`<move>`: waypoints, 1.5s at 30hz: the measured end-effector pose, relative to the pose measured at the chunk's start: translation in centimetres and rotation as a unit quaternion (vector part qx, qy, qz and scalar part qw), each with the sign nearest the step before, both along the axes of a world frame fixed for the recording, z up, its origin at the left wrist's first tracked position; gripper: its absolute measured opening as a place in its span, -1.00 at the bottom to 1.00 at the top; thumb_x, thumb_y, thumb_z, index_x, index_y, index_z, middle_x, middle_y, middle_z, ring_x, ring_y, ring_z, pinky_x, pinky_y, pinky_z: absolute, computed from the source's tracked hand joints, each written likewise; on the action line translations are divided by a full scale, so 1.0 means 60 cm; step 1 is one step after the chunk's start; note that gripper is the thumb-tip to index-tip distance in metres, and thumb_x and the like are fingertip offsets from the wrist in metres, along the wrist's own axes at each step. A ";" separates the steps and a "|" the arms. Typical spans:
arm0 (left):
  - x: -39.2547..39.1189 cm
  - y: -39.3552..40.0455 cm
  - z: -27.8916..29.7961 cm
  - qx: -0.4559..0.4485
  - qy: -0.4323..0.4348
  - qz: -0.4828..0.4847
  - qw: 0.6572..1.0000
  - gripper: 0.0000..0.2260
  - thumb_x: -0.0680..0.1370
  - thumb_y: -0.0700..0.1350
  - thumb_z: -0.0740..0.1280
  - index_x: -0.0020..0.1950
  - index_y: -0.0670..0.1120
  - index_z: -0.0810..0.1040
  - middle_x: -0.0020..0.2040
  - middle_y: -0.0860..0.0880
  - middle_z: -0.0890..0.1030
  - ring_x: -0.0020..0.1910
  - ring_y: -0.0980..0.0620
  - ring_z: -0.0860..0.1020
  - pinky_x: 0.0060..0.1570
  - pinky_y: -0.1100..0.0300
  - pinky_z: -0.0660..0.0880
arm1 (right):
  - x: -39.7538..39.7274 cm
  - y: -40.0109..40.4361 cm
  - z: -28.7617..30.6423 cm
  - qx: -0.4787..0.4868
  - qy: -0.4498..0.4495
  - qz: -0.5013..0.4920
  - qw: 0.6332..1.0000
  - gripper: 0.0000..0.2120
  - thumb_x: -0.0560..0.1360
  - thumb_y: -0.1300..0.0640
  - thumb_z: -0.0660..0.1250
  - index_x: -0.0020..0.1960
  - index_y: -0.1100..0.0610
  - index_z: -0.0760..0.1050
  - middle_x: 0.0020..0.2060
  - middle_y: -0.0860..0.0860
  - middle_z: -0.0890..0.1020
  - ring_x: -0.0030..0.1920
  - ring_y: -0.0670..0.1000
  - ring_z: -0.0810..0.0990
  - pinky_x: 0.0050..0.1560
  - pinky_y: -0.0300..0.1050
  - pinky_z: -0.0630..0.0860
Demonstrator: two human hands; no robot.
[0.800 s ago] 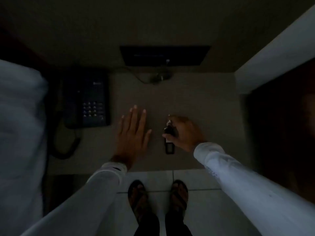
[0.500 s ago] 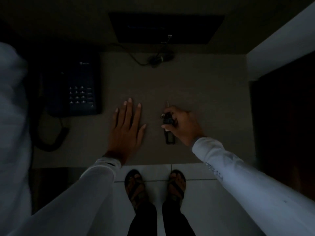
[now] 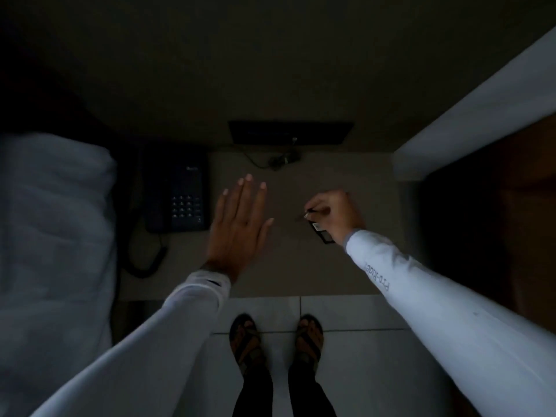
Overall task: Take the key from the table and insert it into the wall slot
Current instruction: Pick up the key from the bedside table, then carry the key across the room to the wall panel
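The room is dim. My right hand (image 3: 334, 216) is closed on the key (image 3: 320, 231), a metal key with a dark rectangular tag that hangs below my fingers, lifted above the small beige table (image 3: 346, 266). My left hand (image 3: 240, 224) is held flat over the table with its fingers together and nothing in it. A dark rectangular panel (image 3: 290, 133) sits on the wall just behind the table; whether it holds the slot is too dark to tell.
A dark telephone (image 3: 177, 194) with a coiled cord stands at the table's left. A cable and small plug (image 3: 282, 160) lie at the table's back edge. White bedding (image 3: 51, 236) is at the left, a white ledge (image 3: 481, 115) at the right. My sandalled feet stand on tiled floor.
My right hand has raised the key and tag off the table and turned so the tag dangles. My left hand has lifted slightly off the tabletop. The camera has tilted up.
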State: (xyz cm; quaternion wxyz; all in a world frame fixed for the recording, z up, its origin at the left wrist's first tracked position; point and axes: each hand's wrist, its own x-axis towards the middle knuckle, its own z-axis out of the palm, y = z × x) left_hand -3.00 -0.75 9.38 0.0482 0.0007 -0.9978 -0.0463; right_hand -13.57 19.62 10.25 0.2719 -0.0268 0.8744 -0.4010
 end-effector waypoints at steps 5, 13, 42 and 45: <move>-0.056 -0.010 0.185 0.001 0.068 -0.008 0.998 -0.45 0.74 0.11 0.12 0.64 -0.20 0.33 0.63 -0.32 0.35 0.61 -0.28 0.36 0.55 -0.30 0.39 | -0.047 -0.005 0.176 0.009 0.074 0.006 0.997 -0.81 0.35 0.26 0.57 -0.09 0.06 0.68 -0.17 0.05 0.74 -0.13 -0.06 0.69 -0.05 -0.19 0.62; -0.149 -0.004 0.522 -0.008 0.176 -0.060 0.982 -0.44 0.75 0.11 0.08 0.67 -0.18 0.25 0.66 -0.31 0.29 0.63 -0.29 0.31 0.58 -0.31 0.34 | -0.109 0.028 0.563 0.007 0.225 0.027 0.974 -0.89 0.31 0.21 0.59 -0.20 0.10 0.71 -0.36 -0.13 0.67 -0.32 -0.21 0.64 -0.17 -0.27 0.57; -0.120 0.651 1.219 0.105 0.468 -0.399 0.781 -0.43 0.73 0.11 0.10 0.68 -0.15 0.25 0.67 -0.29 0.28 0.64 -0.27 0.29 0.58 -0.31 0.33 | 0.314 0.673 1.309 0.154 0.457 -0.308 0.820 -0.86 0.42 0.35 0.48 -0.03 0.30 0.70 -0.15 0.27 0.74 -0.20 0.09 0.69 -0.05 -0.07 0.67; -0.056 0.753 1.227 0.117 0.472 -0.430 0.760 -0.43 0.73 0.11 0.08 0.68 -0.14 0.25 0.67 -0.28 0.28 0.65 -0.26 0.30 0.57 -0.30 0.34 | 0.410 0.757 1.318 0.190 0.455 -0.336 0.803 -0.89 0.41 0.33 0.49 -0.07 0.25 0.72 -0.19 0.18 0.74 -0.24 0.00 0.65 -0.11 -0.21 0.57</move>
